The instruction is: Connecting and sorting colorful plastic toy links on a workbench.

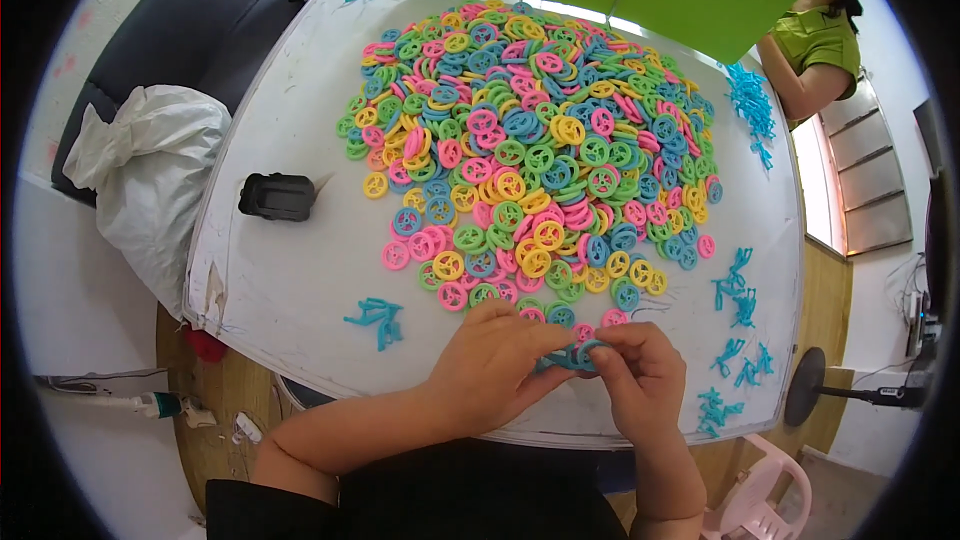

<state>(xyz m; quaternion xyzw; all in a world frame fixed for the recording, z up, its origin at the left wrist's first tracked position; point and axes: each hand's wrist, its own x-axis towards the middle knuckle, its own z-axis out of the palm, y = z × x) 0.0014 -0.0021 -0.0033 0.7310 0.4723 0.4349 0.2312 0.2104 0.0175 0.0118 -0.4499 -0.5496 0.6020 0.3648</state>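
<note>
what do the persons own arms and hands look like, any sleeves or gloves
Both forearms come in bare from the lower edge of the head view. The left hand and the right hand wear no gloves, and no rings, watch or bracelets show. Dark, black-looking short sleeves end near the elbows, clearest on the left arm. No markings or cables show on either arm.

Ahead: a wide heap of coloured rings [530,150] fills the tabletop [290,270] centre.
Left: bare stretch, broken by a black block [277,196] and blue scraps [377,321].
Right: blue scraps [735,290] dot the narrow margin.
</note>
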